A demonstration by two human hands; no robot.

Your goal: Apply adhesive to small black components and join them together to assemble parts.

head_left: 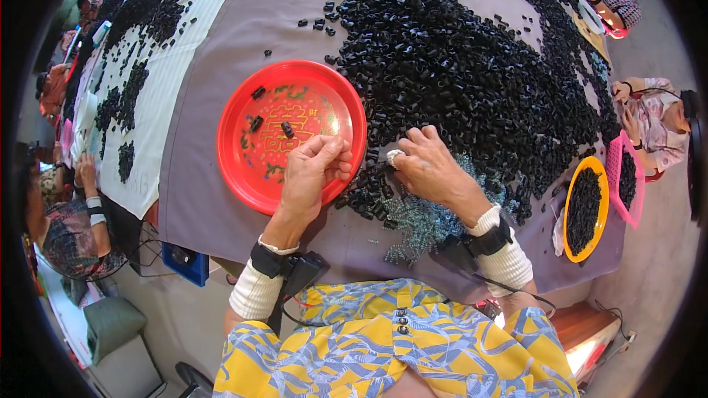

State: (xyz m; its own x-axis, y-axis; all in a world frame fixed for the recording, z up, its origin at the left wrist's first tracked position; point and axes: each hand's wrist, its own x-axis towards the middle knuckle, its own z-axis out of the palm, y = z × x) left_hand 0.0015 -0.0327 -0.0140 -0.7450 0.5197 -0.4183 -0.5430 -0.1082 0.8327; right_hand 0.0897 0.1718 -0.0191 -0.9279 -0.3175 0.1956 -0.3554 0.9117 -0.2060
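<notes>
In the head view, the left hand (313, 173) reaches over the near rim of the red plate (236, 169), its fingers (335, 158) curled together as if pinching something small; what they hold, if anything, cannot be told. The right hand (428, 166) lies palm down at the near edge of the heap of small black plastic parts (457, 66), fingers bent and touching the pieces, one fingertip wrapped in white tape (396, 155). The plate holds three loose black parts (287, 129) on its gold pattern. A patch of small bluish-grey pieces (420, 217) lies just beside the right wrist. To the right, a yellow bowl (568, 199) and a pink basket (615, 166) are both filled with black parts. The desk is covered with a grey cloth (214, 214); further black parts lie on a white cloth (169, 81) at the left. Other people sit around the desk.
</notes>
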